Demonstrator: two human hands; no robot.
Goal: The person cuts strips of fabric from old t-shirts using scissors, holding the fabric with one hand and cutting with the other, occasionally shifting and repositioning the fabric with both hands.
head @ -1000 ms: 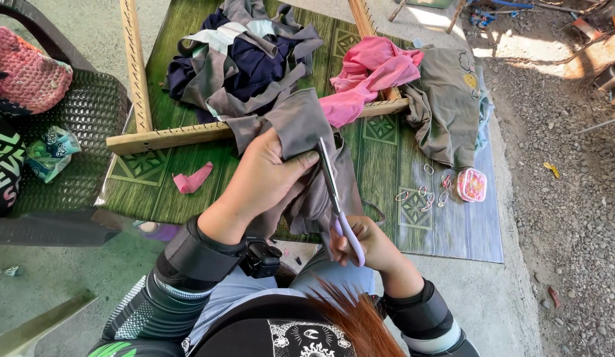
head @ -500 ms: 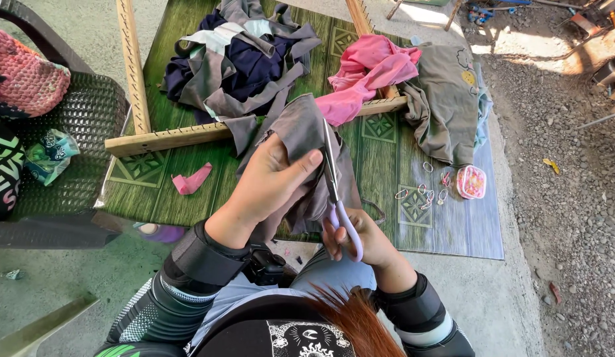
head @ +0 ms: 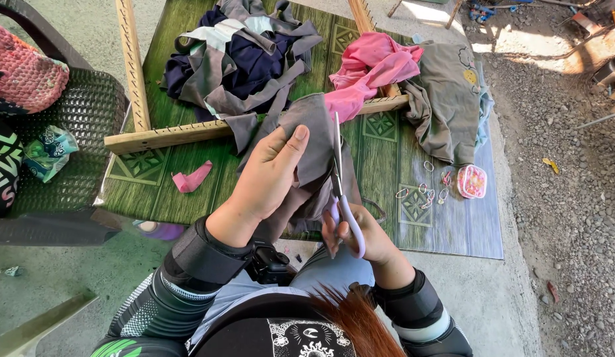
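My left hand [head: 271, 175] grips a piece of grey cloth [head: 315, 142], thumb on top, holding it up over the green mat [head: 380, 158]. My right hand [head: 360, 238] holds scissors [head: 339, 182] with lilac handles. Their blades point away from me and lie along the right edge of the grey cloth. Both forearms wear dark sleeves.
A wooden frame [head: 188, 132] lies across the mat with a heap of grey and navy cloth strips [head: 241, 59]. Pink cloth [head: 370, 73], a grey garment [head: 446, 99], a pink scrap [head: 191, 178], loose rubber bands [head: 426, 188] and a small pink container [head: 471, 182] lie around. A dark chair [head: 62, 139] stands left; gravel lies right.
The scissors have moved further up along the grey cloth's edge. My left hand has shifted its hold slightly, keeping the cloth raised.
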